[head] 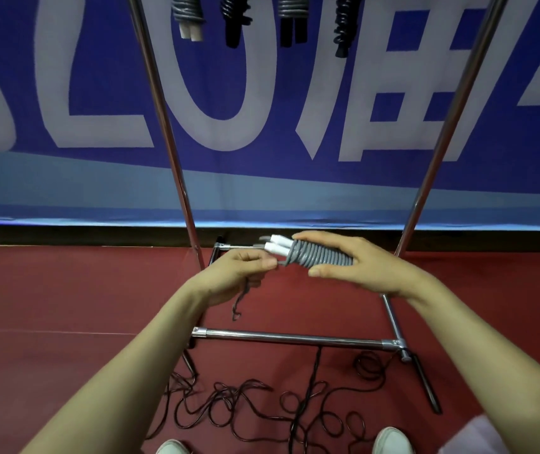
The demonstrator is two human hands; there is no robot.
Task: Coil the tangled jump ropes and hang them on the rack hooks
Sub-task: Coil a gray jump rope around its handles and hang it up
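right hand [360,263] grips coiled grey rope [321,255]; left hand [236,273] pinches its tail at 9 o'clock; tangled ropes [245,407] at 6.

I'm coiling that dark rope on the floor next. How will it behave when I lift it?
Probably floppy: the dark rope lies in loose, irregular loops. It looks thin, so likely light. Its loops cross one another and one strand reaches the rack's base bar, so it may snag or knot when pulled.
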